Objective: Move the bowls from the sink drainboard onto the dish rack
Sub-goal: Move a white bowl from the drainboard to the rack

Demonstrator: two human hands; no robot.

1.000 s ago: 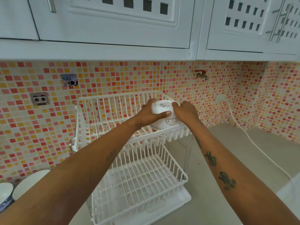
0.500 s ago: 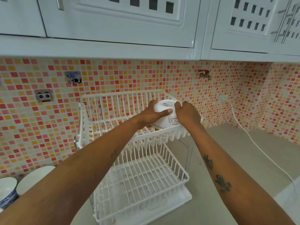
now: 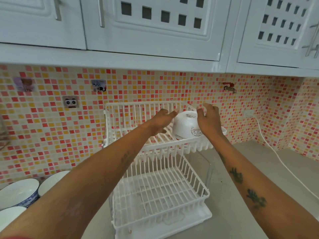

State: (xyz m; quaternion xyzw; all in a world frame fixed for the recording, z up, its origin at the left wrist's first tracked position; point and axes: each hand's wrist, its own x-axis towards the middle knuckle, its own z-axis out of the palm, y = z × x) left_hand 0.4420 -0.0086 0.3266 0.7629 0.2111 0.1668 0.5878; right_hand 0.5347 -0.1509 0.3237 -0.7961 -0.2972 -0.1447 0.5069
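Observation:
A white bowl [image 3: 185, 125] with dark print rests upside down, tilted, in the right end of the top tier of a white two-tier dish rack [image 3: 134, 116]. My left hand [image 3: 163, 119] hovers just left of the bowl with fingers spread, off its surface. My right hand [image 3: 209, 120] is at the bowl's right side, fingers apart and lifted from it. The rack's lower tier [image 3: 160, 192] holds nothing. Three more bowls wait at the lower left: a blue-patterned one [image 3: 19, 193], a white one [image 3: 51, 181] behind it, and another white one [image 3: 10, 216] at the frame's edge.
White wall cabinets [image 3: 155, 28] hang low above the rack. A mosaic tile wall [image 3: 51, 135] runs behind it, with a small red tap [image 3: 228, 87]. A white cable [image 3: 283, 163] trails across the grey counter [image 3: 241, 213] at the right.
Both hands have let go of the bowl and opened, drawing slightly apart; the bowl now sits on the top tier by itself. The view has shifted left, showing more bowls.

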